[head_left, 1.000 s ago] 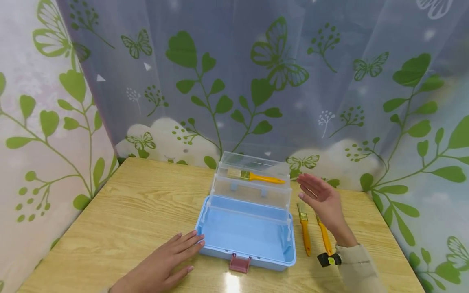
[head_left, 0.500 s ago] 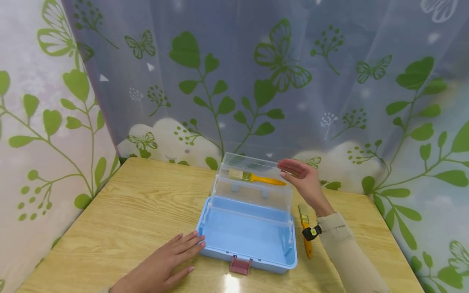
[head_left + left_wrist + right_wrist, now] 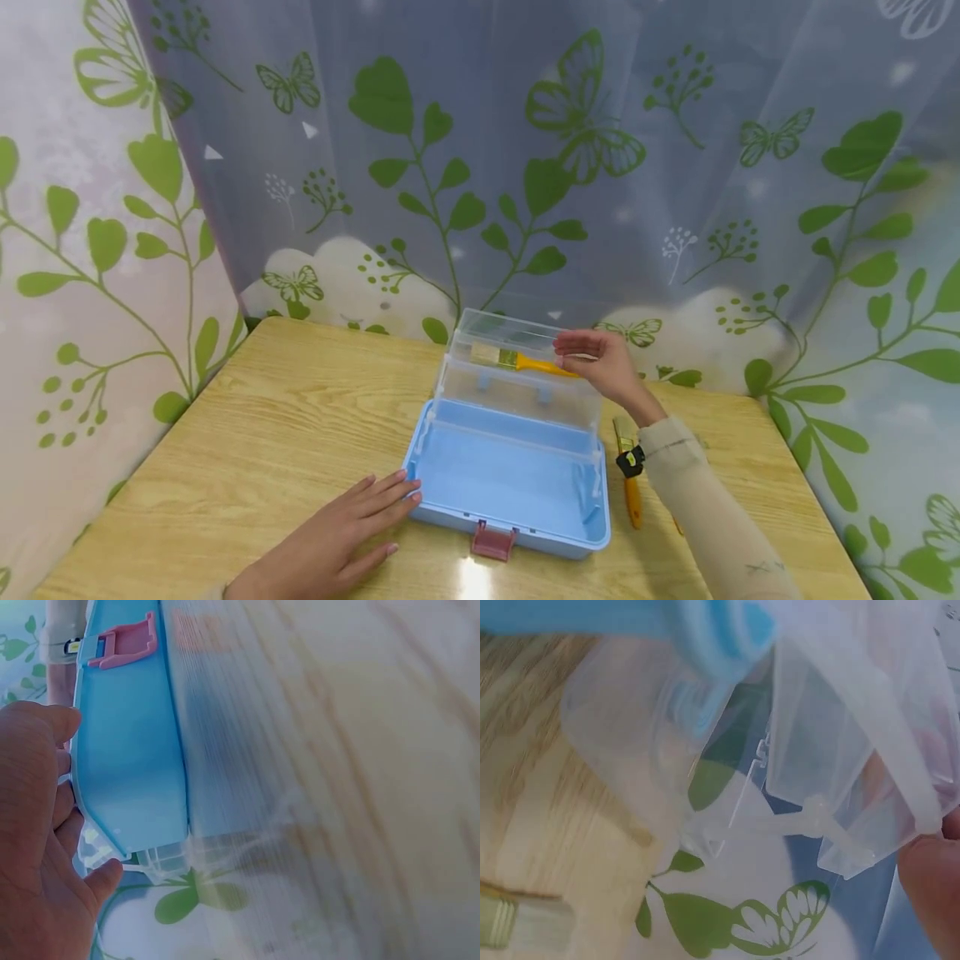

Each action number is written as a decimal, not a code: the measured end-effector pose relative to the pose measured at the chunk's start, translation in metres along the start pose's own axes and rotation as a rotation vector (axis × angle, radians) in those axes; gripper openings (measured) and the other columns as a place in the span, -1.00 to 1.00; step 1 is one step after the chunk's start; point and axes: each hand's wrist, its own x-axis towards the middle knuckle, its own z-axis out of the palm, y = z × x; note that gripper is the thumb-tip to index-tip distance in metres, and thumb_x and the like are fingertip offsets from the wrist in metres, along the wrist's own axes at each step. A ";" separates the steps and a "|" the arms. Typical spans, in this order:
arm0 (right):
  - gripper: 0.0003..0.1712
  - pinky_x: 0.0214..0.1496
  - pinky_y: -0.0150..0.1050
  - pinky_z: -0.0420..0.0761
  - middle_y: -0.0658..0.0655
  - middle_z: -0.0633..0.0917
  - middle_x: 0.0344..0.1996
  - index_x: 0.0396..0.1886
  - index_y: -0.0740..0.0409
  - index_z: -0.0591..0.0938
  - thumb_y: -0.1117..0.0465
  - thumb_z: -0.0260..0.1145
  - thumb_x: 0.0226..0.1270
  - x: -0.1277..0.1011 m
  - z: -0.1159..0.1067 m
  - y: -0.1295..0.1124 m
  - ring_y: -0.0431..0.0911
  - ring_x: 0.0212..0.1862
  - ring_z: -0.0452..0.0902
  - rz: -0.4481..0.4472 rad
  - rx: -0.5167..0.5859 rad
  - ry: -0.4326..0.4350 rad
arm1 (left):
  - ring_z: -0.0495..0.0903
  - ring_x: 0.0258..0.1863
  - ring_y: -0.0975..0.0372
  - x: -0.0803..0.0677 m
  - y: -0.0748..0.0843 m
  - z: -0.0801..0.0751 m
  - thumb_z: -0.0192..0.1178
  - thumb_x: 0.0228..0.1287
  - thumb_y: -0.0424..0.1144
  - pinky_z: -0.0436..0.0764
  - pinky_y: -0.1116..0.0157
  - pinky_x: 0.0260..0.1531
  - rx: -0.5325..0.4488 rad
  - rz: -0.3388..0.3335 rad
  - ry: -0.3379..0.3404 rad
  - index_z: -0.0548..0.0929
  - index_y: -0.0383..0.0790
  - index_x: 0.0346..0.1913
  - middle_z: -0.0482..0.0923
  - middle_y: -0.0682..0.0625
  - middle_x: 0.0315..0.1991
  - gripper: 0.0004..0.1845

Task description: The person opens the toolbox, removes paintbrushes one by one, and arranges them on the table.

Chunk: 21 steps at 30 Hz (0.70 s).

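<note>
A light blue toolbox [image 3: 510, 492] with a pink latch [image 3: 492, 542] stands with its lid side raised. Clear plastic trays [image 3: 517, 392] are fanned out behind its base. In the upper tray lies a paintbrush [image 3: 528, 362] with a yellow handle and pale bristles. My left hand [image 3: 337, 533] rests with straight fingers against the box's left front corner; the left wrist view shows those fingers along the blue wall [image 3: 131, 750]. My right hand [image 3: 607, 367] is at the tray's right end, over the brush handle's tip. Its thumb [image 3: 934, 885] is by the tray's corner; its grip is hidden.
A second paintbrush [image 3: 626, 479] lies on the wooden table [image 3: 300, 400] right of the box, partly under my right wrist. The end of another yellow handle [image 3: 678, 527] shows beside my sleeve. A printed curtain [image 3: 480, 167] hangs behind the table.
My right hand has moved left from beside the box to the upper tray's right end, and its forearm now covers most of one brush. My left hand and the box have stayed put.
</note>
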 end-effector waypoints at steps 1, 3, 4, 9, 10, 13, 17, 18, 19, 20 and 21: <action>-0.57 0.03 -0.31 0.73 0.52 0.67 0.06 0.12 0.43 0.66 0.44 0.46 0.25 0.001 0.000 0.000 0.18 0.05 0.70 0.005 -0.013 -0.011 | 0.24 0.54 0.06 0.000 0.000 0.000 0.20 0.50 -0.10 -0.30 0.43 0.57 -0.001 0.000 0.001 0.26 -0.15 0.58 0.29 -0.07 0.54 -0.31; -0.60 0.04 -0.29 0.74 0.51 0.68 0.05 0.07 0.41 0.69 0.45 0.48 0.22 0.002 0.001 -0.001 0.21 0.06 0.69 0.019 -0.031 -0.030 | 0.23 0.54 0.07 0.000 0.000 0.000 0.19 0.51 -0.10 -0.30 0.44 0.57 -0.006 0.000 0.000 0.26 -0.15 0.58 0.29 -0.07 0.54 -0.32; -0.61 0.05 -0.28 0.73 0.50 0.68 0.04 0.05 0.40 0.70 0.44 0.49 0.21 0.002 0.002 -0.001 0.22 0.06 0.69 0.019 -0.048 -0.041 | 0.23 0.54 0.07 0.000 0.000 0.000 0.18 0.51 -0.09 -0.30 0.45 0.57 -0.008 -0.001 -0.003 0.26 -0.15 0.58 0.28 -0.07 0.54 -0.32; -0.65 0.06 -0.25 0.74 0.38 0.73 0.00 0.01 0.39 0.73 0.41 0.50 0.21 0.001 0.004 -0.006 0.18 0.06 0.69 0.015 -0.142 -0.078 | 0.21 0.55 0.09 0.000 0.000 0.000 0.14 0.54 -0.08 -0.30 0.47 0.56 -0.019 0.000 -0.006 0.25 -0.17 0.58 0.28 -0.08 0.54 -0.34; -0.65 0.06 -0.24 0.74 0.35 0.74 -0.01 0.01 0.38 0.73 0.41 0.50 0.22 0.001 0.004 -0.007 0.17 0.05 0.69 0.010 -0.170 -0.086 | 0.21 0.55 0.09 0.000 0.000 0.000 0.14 0.54 -0.08 -0.29 0.46 0.56 -0.018 0.003 -0.002 0.26 -0.17 0.57 0.29 -0.08 0.54 -0.34; -0.66 0.07 -0.17 0.74 0.32 0.74 0.01 0.04 0.34 0.74 0.38 0.48 0.26 0.000 0.006 -0.012 0.14 0.04 0.69 -0.004 -0.267 -0.116 | 0.22 0.55 0.09 0.001 -0.001 0.001 0.17 0.52 -0.09 -0.29 0.45 0.56 -0.012 0.010 0.009 0.28 -0.19 0.56 0.29 -0.08 0.54 -0.34; -0.65 0.08 -0.05 0.74 0.36 0.72 0.04 0.06 0.32 0.73 0.38 0.47 0.27 0.001 0.007 -0.020 0.13 0.02 0.67 -0.004 -0.368 -0.145 | 0.24 0.54 0.07 0.001 -0.001 0.002 0.21 0.48 -0.11 -0.28 0.44 0.57 -0.007 0.018 0.014 0.30 -0.21 0.55 0.30 -0.09 0.53 -0.33; -0.64 0.08 -0.03 0.74 0.35 0.73 0.03 0.07 0.33 0.73 0.38 0.47 0.27 0.001 0.008 -0.022 0.13 0.02 0.67 0.000 -0.386 -0.150 | 0.24 0.54 0.07 0.001 -0.002 0.002 0.22 0.48 -0.11 -0.28 0.44 0.57 -0.007 0.021 0.015 0.30 -0.22 0.55 0.31 -0.10 0.53 -0.33; -0.64 0.08 -0.02 0.73 0.35 0.73 0.03 0.07 0.33 0.73 0.38 0.47 0.27 0.001 0.008 -0.024 0.13 0.02 0.67 0.004 -0.403 -0.157 | 0.24 0.54 0.07 0.001 -0.002 0.002 0.22 0.48 -0.11 -0.28 0.44 0.57 -0.005 0.021 0.017 0.30 -0.22 0.55 0.31 -0.10 0.53 -0.33; -0.63 0.08 -0.01 0.73 0.33 0.73 0.03 0.08 0.33 0.73 0.38 0.47 0.27 0.001 0.008 -0.025 0.13 0.02 0.67 0.007 -0.417 -0.162 | 0.25 0.53 0.06 0.001 -0.002 0.002 0.21 0.49 -0.11 -0.27 0.44 0.57 -0.003 0.023 0.018 0.30 -0.21 0.55 0.31 -0.10 0.52 -0.33; -0.63 0.08 0.00 0.73 0.32 0.74 0.04 0.09 0.33 0.72 0.38 0.47 0.27 0.001 0.008 -0.025 0.13 0.02 0.67 0.009 -0.429 -0.168 | 0.25 0.53 0.06 0.001 -0.002 0.002 0.20 0.49 -0.10 -0.27 0.44 0.57 -0.002 0.025 0.020 0.30 -0.21 0.55 0.32 -0.10 0.52 -0.33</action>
